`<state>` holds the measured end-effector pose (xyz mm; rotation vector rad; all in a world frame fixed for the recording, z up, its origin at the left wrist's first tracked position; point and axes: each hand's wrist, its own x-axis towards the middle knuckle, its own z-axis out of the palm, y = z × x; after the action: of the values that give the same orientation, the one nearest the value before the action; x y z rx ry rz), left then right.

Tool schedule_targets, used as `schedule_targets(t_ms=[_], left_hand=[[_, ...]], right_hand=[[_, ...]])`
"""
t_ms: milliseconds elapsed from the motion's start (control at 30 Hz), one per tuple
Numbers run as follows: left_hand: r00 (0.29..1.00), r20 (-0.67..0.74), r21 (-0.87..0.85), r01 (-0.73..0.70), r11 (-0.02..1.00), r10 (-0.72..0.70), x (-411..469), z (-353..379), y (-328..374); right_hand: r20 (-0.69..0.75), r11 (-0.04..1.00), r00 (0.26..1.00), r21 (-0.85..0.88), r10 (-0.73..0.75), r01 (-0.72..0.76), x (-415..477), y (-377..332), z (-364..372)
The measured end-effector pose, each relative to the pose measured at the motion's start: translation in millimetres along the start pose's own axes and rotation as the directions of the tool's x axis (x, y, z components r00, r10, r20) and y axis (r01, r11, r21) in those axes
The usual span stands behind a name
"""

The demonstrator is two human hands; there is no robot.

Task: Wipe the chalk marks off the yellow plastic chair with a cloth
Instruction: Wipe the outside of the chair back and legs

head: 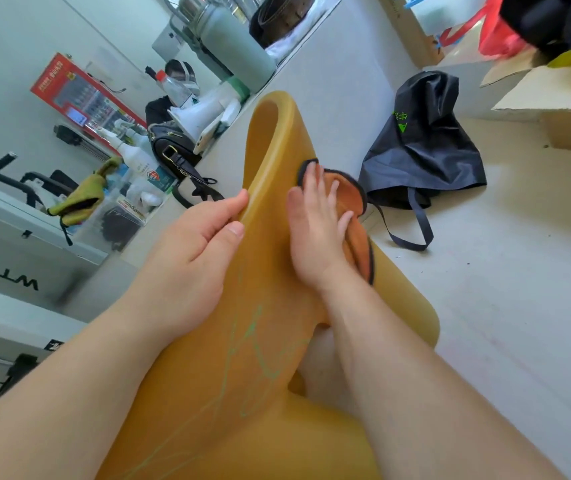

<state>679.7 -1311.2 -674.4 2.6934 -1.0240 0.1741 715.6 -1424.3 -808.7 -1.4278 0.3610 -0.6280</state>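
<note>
your right hand (318, 233) lies flat on the orange, black-edged cloth (351, 199), fingers straight and a little spread, pressing it against the upper part of the yellow plastic chair (277, 140). your left hand (204, 233) steadies the chair from the other side: its fingers curl round the chair's edge, with the thumb on the face you see. the chair's long axis runs away from you, from your lap up to its rounded far end.

mind where the green chalk marks (253, 341) sit. they are not under the cloth. they lie nearer to you than both hands, between your 2 forearms, and their thin lines run roughly along the chair's length. so the coming stroke, as i judge it, is a pull of the cloth back toward your body along that axis, made by the right hand. whether fainter chalk lies beneath the cloth i cannot tell. a black bag (422, 150) rests on the floor (502, 271) to your right, well apart from that path.
</note>
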Motion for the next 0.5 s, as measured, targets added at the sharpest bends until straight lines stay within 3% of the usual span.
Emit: schedule_targets(t_ms=[133, 300, 500], left_hand=[[1.0, -0.008, -0.049, 0.001, 0.999, -0.001, 0, 0, -1], [1.0, 0.017, -0.099, -0.024, 0.995, 0.026, 1, -4, -1], [0.998, 0.04, -0.107, -0.044, 0.993, 0.048, 2, -3, -1]], right_hand=[[-0.001, 0.999, 1.0, 0.035, 0.0, 0.0, -9, -4, 5], [-0.028, 0.965, 0.979, 0.162, -0.204, 0.206, -88, -10, 38], [0.035, 0.976, 0.979, 0.094, -0.199, 0.195, -25, -17, 4]])
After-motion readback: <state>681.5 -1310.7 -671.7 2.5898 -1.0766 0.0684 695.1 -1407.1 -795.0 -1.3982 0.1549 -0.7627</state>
